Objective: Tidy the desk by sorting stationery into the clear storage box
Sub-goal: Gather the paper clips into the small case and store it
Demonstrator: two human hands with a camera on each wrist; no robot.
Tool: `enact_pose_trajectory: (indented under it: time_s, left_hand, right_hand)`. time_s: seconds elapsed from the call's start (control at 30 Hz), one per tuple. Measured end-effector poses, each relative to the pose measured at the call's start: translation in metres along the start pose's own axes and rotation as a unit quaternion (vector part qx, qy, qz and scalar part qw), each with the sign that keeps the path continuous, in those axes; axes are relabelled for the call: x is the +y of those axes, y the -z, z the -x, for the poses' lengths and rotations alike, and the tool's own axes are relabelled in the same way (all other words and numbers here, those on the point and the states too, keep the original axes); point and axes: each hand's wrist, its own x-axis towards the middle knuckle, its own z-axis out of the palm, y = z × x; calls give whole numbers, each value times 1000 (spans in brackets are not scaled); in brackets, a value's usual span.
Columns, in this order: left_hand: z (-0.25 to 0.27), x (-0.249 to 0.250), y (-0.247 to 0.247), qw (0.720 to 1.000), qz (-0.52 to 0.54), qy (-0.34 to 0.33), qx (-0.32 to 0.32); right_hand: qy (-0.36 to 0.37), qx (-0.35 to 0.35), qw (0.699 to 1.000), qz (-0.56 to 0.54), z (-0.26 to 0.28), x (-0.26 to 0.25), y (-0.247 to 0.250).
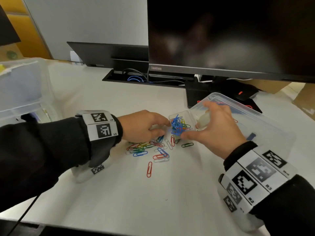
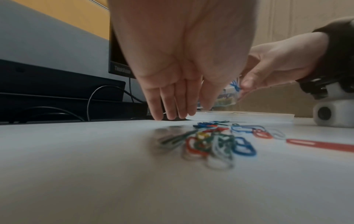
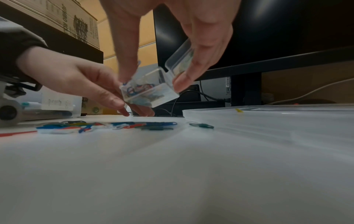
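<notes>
Loose clips (image 1: pixel 150 150) lie scattered on desk (image 1: pixel 119 193), nearest the person, prob. awaiting pickup. Just beyond the clips, right hand (image 1: pixel 219 132) pinches small clear case (image 1: pixel 183 124), lifted and tilted w/ lid open, likely for loading. Left hand (image 1: pixel 143 126), fingers straight, relaxed, holds nothing, beside case. Storage box (image 1: pixel 265 120) past the clips, to right.

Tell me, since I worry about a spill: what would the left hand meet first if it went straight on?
Probably the small clear box of clips held by the right hand; the left hand points at it, fingertips almost touching.
</notes>
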Motion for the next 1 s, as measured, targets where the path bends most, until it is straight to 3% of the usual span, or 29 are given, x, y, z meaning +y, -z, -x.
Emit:
enact_pose_trajectory:
  time_s: [0.2, 0.37, 0.67, 0.73, 0.9, 1.0]
  left_hand:
    - [1, 8, 2, 1000, 2, -20, -19]
    - [-1, 5, 2, 997, 12, -36, 69]
    - [-21, 25, -8, 994, -21, -55, -92]
    - [-12, 24, -11, 994, -23, -82, -74]
    - [2, 23, -14, 985, 17, -166, 50]
    - [2, 45, -23, 977, -20, -211, -7]
  right_hand:
    - [25, 66, 997, -23, -7, 7, 0]
    - [39, 136, 989, -54, -17, 8, 0]
    - [30, 175, 981, -76, -25, 2, -4]
    - [31, 166, 982, -81, -25, 1, -5]
    - [32, 163, 982, -87, -25, 1, -4]
    - [37, 166, 982, -87, -23, -1, -4]
